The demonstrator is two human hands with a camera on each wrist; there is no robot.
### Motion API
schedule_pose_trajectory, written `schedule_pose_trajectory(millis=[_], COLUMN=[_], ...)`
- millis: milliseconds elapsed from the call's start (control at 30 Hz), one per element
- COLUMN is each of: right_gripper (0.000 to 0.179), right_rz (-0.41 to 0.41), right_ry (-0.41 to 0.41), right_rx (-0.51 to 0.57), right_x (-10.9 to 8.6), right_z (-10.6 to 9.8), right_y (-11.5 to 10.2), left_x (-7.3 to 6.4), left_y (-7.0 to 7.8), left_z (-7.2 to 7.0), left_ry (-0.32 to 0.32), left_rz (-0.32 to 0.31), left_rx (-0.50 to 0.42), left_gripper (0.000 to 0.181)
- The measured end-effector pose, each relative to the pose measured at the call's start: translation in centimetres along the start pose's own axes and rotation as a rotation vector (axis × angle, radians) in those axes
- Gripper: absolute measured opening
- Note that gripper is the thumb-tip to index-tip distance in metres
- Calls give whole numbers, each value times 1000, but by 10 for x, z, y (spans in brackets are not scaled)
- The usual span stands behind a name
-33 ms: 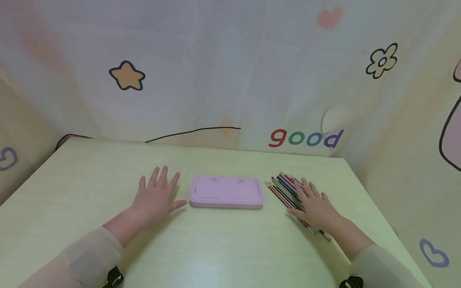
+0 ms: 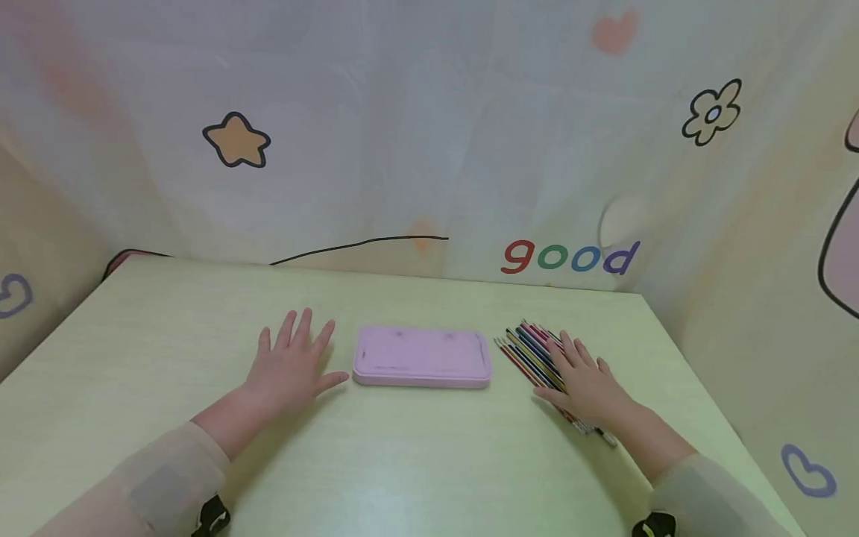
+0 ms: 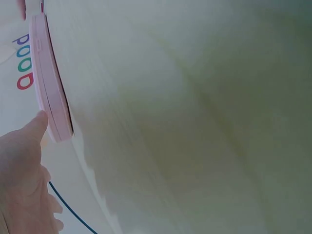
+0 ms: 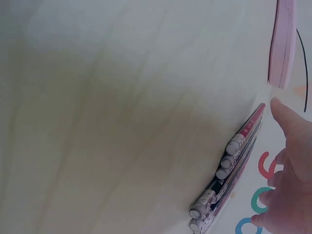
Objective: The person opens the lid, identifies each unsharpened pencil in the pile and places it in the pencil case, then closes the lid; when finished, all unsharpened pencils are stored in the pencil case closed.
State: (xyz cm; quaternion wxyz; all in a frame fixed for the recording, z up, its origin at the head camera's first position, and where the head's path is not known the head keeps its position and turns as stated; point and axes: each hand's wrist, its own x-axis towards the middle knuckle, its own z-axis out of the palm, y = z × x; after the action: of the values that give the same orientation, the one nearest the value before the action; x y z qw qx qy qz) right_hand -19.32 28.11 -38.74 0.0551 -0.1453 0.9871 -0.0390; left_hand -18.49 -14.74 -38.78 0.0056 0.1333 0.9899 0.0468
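Note:
A pink pencil case (image 2: 421, 358) lies closed in the middle of the table. To its left my left hand (image 2: 285, 373) has its fingers straight and spread, palm down, thumb tip close to the case's near left corner. In the left wrist view the thumb overlaps the end of the pencil case (image 3: 50, 83). Right of the case, several pencils (image 2: 530, 358) of different colours lie in a slanted bundle. My right hand (image 2: 593, 388) is spread over them, hiding part of the bundle. The right wrist view shows the pencils' eraser ends (image 4: 204, 204) below the hand, fingers straight.
The pale table (image 2: 403, 462) ends at a printed cloth (image 2: 403, 149) behind, which also runs along both sides. The word "good" (image 2: 570, 257) is printed on it behind the pencils. Dark bands (image 2: 211, 514) sit at the sleeves.

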Motion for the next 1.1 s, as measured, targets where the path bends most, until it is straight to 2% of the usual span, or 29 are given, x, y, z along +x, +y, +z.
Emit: schedule_pose_trajectory(millis=[333,733,867,1100], right_gripper=[87,87,88,89], right_rz=[-3,-32,-48,-88], right_ry=[-6,1,-1,1], right_rx=[35,63,71,90], right_x=[-3,-2,4,16], right_z=[-10,-11,-9,-3], right_y=[-6,-12,-18,-25], left_x=[-5,-7,-5,7], left_y=[3,14,15,19], left_z=[-3,-3,0,8], left_ry=[6,8,13,31], left_rz=[16,44,55,127], left_rx=[-2,-46,-32,12], left_gripper=[82,82,83,83])
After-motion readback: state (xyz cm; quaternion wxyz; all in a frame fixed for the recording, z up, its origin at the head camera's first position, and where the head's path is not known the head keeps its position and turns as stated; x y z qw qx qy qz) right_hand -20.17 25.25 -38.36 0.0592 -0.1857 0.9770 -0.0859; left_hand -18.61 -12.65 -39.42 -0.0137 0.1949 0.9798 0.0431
